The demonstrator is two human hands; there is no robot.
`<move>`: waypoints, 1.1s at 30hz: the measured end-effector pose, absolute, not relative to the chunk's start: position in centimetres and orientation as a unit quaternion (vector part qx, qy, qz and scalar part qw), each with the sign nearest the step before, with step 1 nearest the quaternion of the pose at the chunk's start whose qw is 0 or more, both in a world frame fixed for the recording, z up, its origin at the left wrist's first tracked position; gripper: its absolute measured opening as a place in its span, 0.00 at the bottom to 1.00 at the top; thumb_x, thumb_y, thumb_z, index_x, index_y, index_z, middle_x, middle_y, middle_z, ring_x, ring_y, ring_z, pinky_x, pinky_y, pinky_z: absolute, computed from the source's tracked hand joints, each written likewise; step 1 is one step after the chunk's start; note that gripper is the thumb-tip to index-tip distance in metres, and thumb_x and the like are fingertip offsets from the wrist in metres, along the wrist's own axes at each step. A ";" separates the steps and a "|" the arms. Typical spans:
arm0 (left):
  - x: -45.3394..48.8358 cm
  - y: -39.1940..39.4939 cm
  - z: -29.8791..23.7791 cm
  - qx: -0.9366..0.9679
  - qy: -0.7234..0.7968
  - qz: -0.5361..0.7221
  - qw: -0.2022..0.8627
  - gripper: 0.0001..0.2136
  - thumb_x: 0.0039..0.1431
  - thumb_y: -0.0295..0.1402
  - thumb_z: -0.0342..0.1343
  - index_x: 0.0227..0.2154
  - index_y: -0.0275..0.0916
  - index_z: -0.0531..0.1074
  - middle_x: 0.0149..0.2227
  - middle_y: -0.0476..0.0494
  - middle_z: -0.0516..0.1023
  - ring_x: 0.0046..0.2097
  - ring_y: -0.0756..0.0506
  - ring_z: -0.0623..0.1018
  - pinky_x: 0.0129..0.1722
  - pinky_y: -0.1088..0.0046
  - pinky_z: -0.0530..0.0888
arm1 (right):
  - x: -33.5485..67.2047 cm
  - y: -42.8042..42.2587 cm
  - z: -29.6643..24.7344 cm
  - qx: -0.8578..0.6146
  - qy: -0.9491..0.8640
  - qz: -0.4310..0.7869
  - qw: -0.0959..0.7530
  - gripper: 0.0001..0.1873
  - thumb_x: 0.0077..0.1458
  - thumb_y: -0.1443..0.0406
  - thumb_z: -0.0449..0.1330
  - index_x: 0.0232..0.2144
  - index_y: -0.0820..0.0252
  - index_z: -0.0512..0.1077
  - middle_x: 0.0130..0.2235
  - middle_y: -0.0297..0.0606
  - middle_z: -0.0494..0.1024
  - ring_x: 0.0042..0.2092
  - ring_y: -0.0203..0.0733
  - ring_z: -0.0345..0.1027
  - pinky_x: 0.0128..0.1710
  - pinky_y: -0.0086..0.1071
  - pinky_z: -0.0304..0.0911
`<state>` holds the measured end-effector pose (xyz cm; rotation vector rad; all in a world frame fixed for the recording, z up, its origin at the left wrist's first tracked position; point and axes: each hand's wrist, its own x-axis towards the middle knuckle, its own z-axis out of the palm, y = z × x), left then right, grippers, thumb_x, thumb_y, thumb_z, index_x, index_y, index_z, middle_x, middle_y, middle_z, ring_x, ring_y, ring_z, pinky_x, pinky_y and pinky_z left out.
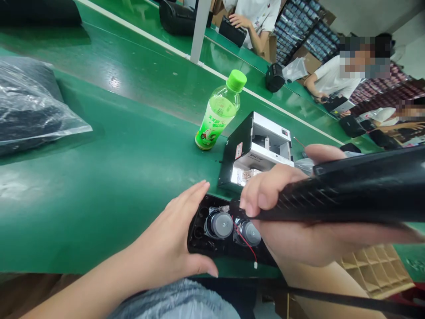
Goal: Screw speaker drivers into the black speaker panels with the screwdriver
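A black speaker housing (212, 248) lies on the green bench in front of me, its inside facing up. Two round grey speaker drivers (222, 224) sit in it, and a red wire with a white plug (255, 265) hangs across its near edge. My left hand (179, 230) grips the housing's left end, thumb on the near side and fingers along the far side. In my right hand (285, 221) is a black electric screwdriver (352, 190), its tip end over the housing's far edge beside the drivers. My hand and the tool hide the housing's right part.
Just beyond the housing stands a black-and-white screw feeder (232, 155), with a green-capped drink bottle (215, 110) beside it. A plastic-wrapped bundle (33, 106) lies at left. A cardboard divider (378, 270) is at lower right. People (335, 75) work across the bench behind a post (200, 31).
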<state>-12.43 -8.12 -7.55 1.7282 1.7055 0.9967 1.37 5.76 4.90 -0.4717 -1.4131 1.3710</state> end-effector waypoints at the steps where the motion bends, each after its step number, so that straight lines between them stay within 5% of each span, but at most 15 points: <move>1: -12.5 -8.2 -7.8 0.644 0.623 0.357 0.265 0.70 0.49 0.54 0.80 0.81 0.55 0.32 0.79 0.28 0.59 0.76 0.23 0.67 0.70 0.34 0.74 | 1.1 5.8 4.3 -0.193 -0.593 0.567 0.539 0.32 0.64 0.31 0.56 0.48 0.45 0.79 0.21 0.27 0.78 0.17 0.41 0.66 0.19 0.38 0.67; 5: -12.4 -7.9 -8.4 0.652 0.617 0.362 0.251 0.70 0.50 0.43 0.82 0.81 0.56 0.32 0.75 0.29 0.67 0.71 0.24 0.73 0.68 0.35 0.75 | 0.8 6.0 2.5 -0.177 -0.599 0.563 0.541 0.33 0.64 0.31 0.56 0.49 0.45 0.81 0.22 0.27 0.78 0.18 0.40 0.67 0.20 0.37 0.67; 12: -12.3 -7.9 -8.6 0.646 0.617 0.370 0.255 0.69 0.48 0.44 0.82 0.81 0.56 0.35 0.74 0.31 0.69 0.70 0.23 0.74 0.68 0.36 0.74 | 0.8 6.6 1.8 -0.179 -0.616 0.555 0.530 0.34 0.65 0.31 0.54 0.50 0.46 0.81 0.22 0.29 0.78 0.18 0.42 0.67 0.22 0.41 0.71; 33: -12.2 -7.6 -8.6 0.635 0.621 0.385 0.248 0.70 0.45 0.43 0.84 0.81 0.58 0.38 0.75 0.33 0.69 0.69 0.24 0.76 0.67 0.38 0.75 | 0.1 6.8 0.7 -0.154 -0.593 0.601 0.513 0.32 0.59 0.31 0.61 0.45 0.47 0.81 0.22 0.28 0.78 0.16 0.40 0.65 0.15 0.36 0.61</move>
